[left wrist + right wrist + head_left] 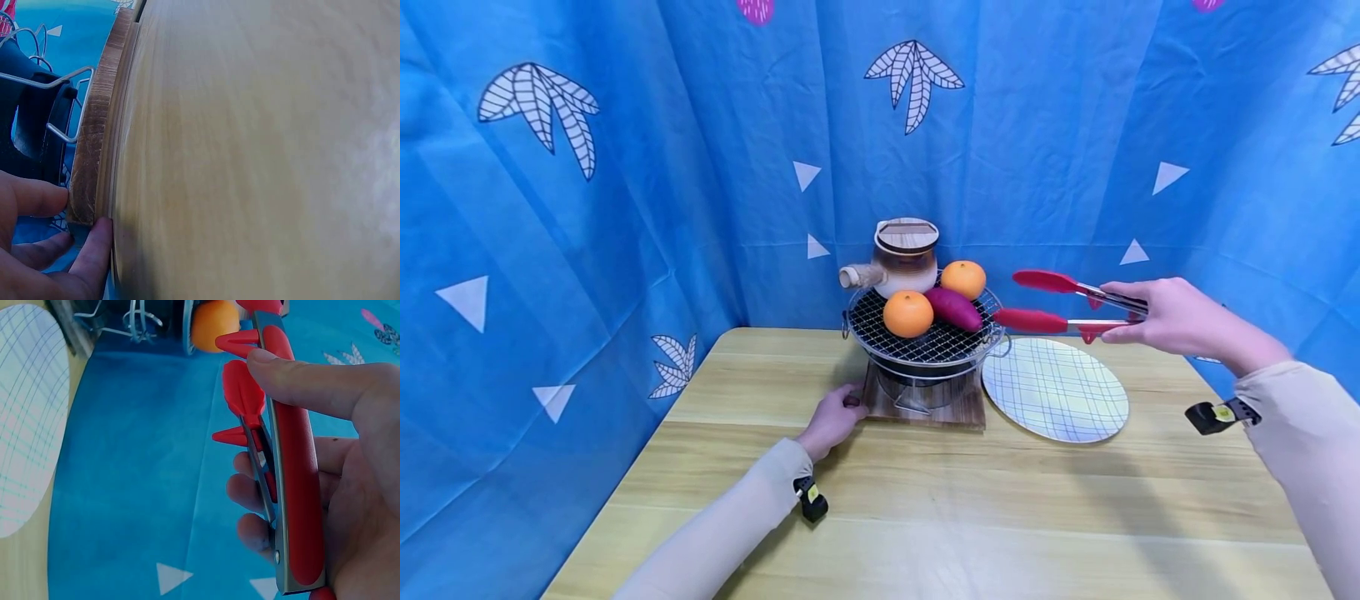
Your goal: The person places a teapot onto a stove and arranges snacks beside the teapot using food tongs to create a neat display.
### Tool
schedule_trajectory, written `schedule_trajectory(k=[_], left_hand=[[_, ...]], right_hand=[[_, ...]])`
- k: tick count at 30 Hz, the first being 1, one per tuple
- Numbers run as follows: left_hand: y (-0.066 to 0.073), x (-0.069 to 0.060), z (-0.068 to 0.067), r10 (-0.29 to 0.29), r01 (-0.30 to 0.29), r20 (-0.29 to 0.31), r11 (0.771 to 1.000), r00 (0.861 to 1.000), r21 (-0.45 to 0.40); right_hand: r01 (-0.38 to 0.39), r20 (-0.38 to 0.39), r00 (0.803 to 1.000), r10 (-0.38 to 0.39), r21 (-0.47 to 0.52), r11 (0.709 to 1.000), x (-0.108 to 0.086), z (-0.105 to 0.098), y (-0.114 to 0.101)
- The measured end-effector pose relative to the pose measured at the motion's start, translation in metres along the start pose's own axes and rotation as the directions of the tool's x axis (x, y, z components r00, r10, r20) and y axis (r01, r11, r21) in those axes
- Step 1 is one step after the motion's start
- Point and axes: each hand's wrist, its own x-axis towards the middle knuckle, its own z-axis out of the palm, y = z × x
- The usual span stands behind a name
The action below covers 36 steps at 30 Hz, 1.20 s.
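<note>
My right hand [1187, 317] grips red-tipped tongs [1030, 320], held above the table right of the grill. Their arms stand apart with nothing between the tips. At the left corner of a brown wooden board [955, 414], my left hand [835, 421] holds the board's edge between thumb and fingers, as the left wrist view shows. On that board stands a small round grill with a wire mesh [868, 323]. The mesh carries one orange tangerine [908, 314] in front, another tangerine [964, 280] behind, a purple sweet potato [955, 309] between them, and a side-handled clay pot [917, 271].
A pale checked oval plate [1052, 392] lies right of the grill on the light wooden table [925, 517]. The pot wears a wooden lid [907, 237]. Blue patterned cloth [775, 167] hangs behind and at both sides.
</note>
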Motion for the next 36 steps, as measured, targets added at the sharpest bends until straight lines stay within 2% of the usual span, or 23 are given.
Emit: schedule_trajectory(k=[7,17,28,36], left_hand=[[0.0,0.0,0.0,-0.003,0.003,0.0,1.0,1.0,-0.004],[-0.001,0.001,0.0,-0.015,0.015,0.001,1.0,1.0,0.003],[0.0,0.0,0.001,-0.014,0.014,0.002,1.0,1.0,-0.008],[0.0,-0.001,0.0,-0.006,0.006,0.001,1.0,1.0,-0.005]], right_hand=[[-0.027,0.034,0.999,0.027,0.0,1.0,-0.006,0.003,0.02],[-0.056,-0.007,0.998,0.056,0.006,0.998,-0.013,0.012,0.046],[-0.04,0.028,0.999,0.04,0.016,0.999,-0.017,0.023,0.065],[-0.078,0.096,0.993,0.072,0.064,0.995,-0.019,0.034,0.081]])
